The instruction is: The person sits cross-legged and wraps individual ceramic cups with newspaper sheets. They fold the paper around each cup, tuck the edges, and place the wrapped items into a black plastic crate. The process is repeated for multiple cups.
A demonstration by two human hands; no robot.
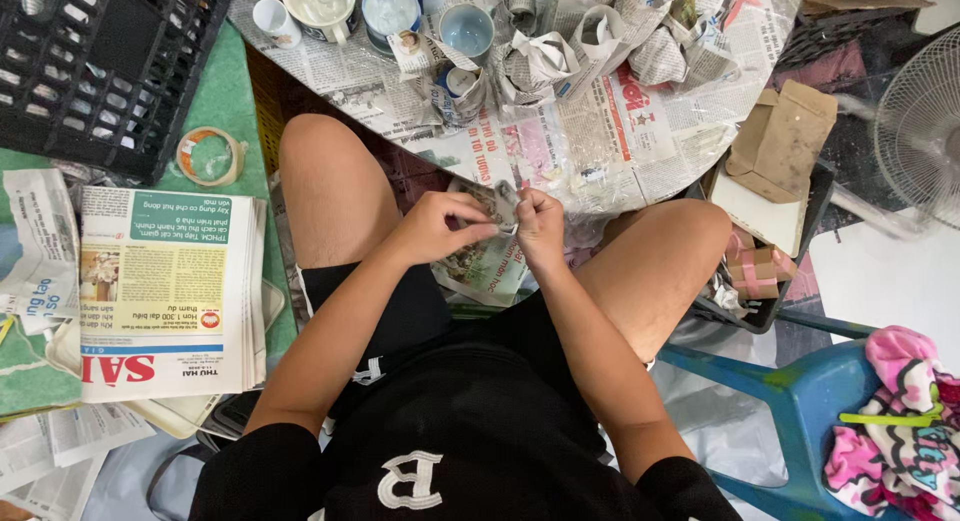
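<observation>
With our left hand (432, 228) and right hand (540, 224) pinching a half-wrapped newspaper bundle (497, 203) over our lap, wrapped bundles (560, 56) (several) crowd the far worktop (600, 141), bare cups (466, 29) remaining.

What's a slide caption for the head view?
Seated person's left hand and right hand wrap a small object in newspaper.

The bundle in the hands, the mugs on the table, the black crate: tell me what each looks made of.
Bundle: printed newsprint, matte and creased, gripped by the left hand and right hand. Mugs: probably glazed ceramic, smooth and glossy. Black crate: likely moulded plastic, with an open lattice.
</observation>
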